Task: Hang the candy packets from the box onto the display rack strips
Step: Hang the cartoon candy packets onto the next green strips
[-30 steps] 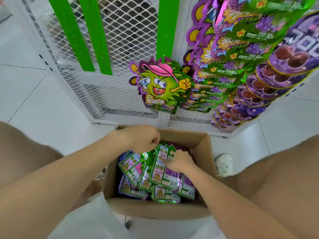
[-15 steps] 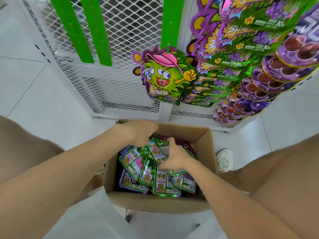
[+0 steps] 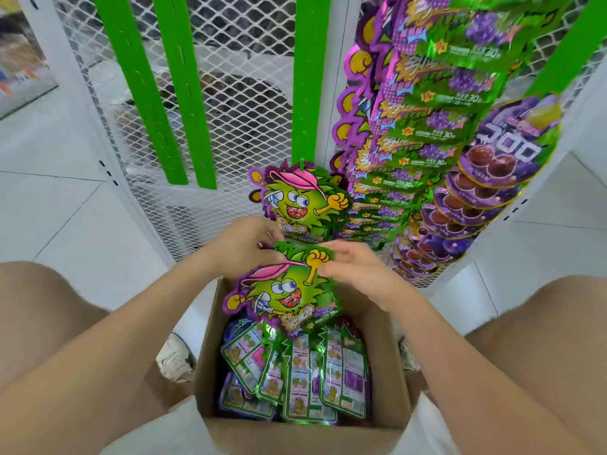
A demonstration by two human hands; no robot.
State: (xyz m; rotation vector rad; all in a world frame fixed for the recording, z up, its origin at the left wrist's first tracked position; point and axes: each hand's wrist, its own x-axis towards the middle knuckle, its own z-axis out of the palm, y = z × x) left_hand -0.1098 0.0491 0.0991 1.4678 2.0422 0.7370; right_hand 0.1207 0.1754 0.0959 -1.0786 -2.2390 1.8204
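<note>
A green monster candy packet (image 3: 282, 292) with a pink cap hangs above the open cardboard box (image 3: 399, 376), face toward me and tilted. My left hand (image 3: 241, 246) pinches its top left edge, and my right hand (image 3: 353, 269) pinches its top right edge by the yellow fist. Inside the box lie several more packets (image 3: 308, 377), backs up. Just beyond my hands, one matching packet (image 3: 299, 201) hangs at the lower end of a green display strip (image 3: 308, 77).
Two bare green strips (image 3: 157, 93) hang on the white mesh rack (image 3: 230, 103) at the left. Filled strips of grape candy packets (image 3: 427, 133) and purple pouches (image 3: 486, 192) crowd the right. My knees flank the box; a shoe (image 3: 175, 357) rests on the white floor.
My right hand lifted one packet out of the box and turned its face toward me. My left hand came over to take its top edge. The camera view tilted upward.
</note>
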